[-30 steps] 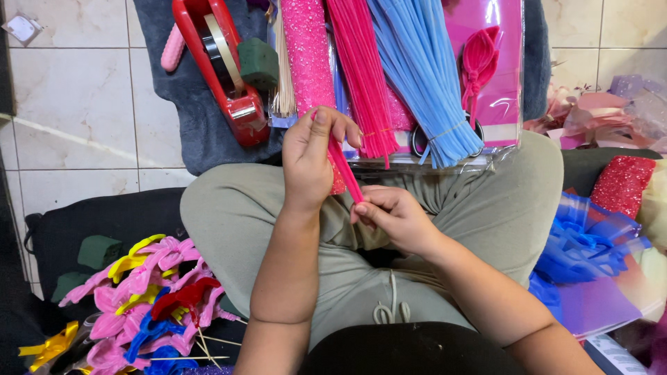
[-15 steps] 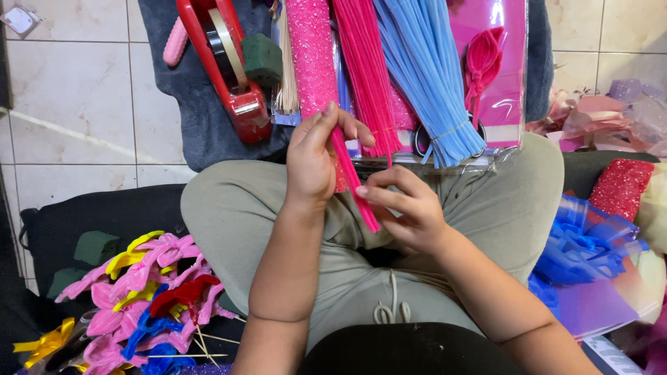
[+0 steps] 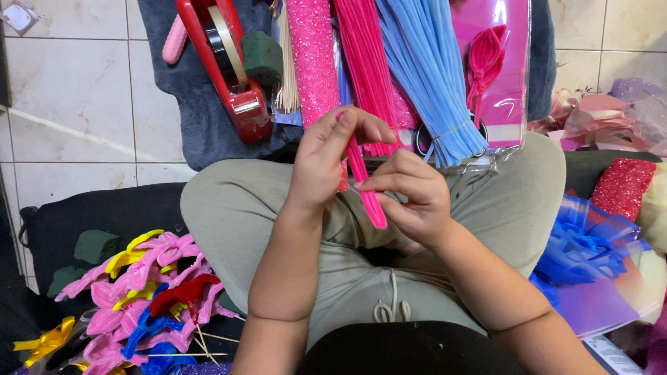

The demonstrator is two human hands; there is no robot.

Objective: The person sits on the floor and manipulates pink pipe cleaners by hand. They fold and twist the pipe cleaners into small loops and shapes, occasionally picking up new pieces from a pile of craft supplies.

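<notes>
Left hand [image 3: 326, 163] has risen; both hands pinch a light, bendy pink pipe cleaner [image 3: 365, 184], right hand [image 3: 410, 191] apparently mid-stem.

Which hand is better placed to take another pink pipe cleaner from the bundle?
Probably the left hand: it is nearer the pink bundle, fingertips up. The right hand sits lower, pinching the pink pipe cleaner.

Pale tiled floor [image 3: 83, 104] with grey grout lines carries everything. A dark blue-grey cloth [image 3: 201, 118] is spread on it at the top, and a black fabric mat [image 3: 104, 208] lies at the left. A red glittery foam piece [image 3: 622, 184] rests on a dark surface at the right. A small white square object [image 3: 17, 15] sits on a tile at the upper left.
</notes>
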